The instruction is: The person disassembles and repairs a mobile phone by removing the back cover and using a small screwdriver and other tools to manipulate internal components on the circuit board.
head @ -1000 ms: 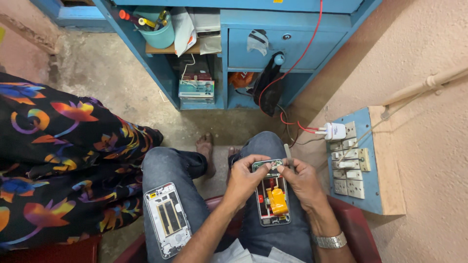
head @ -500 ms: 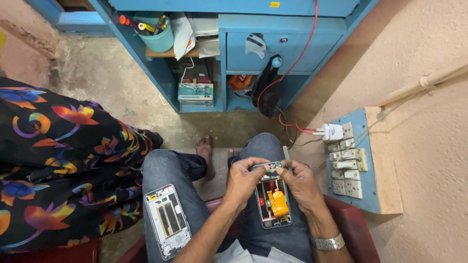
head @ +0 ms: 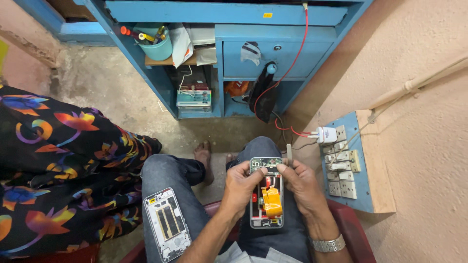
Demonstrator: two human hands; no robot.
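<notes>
Head view: opened phone (head: 266, 195) between left hand (head: 242, 186) and right hand (head: 301, 183).

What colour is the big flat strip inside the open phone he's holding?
Yellow-orange. The strip lies inside the opened phone, seen best in the head view, between the left hand and right hand.

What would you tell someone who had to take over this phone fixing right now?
Left hand: grips the left edge of the opened phone, thumb near its top.
Right hand: at the phone's top right corner, holding a thin tool, fingertips on the top circuit board.
The phone rests on the right thigh, its insides showing, with a yellow part in the middle.
The removed back frame lies on the left thigh.
Done: the phone is opened and the frame is off.
Left: the work at the top board looks unfinished; the frame is not back on.
Someone in patterned cloth sits close on the left.
</notes>
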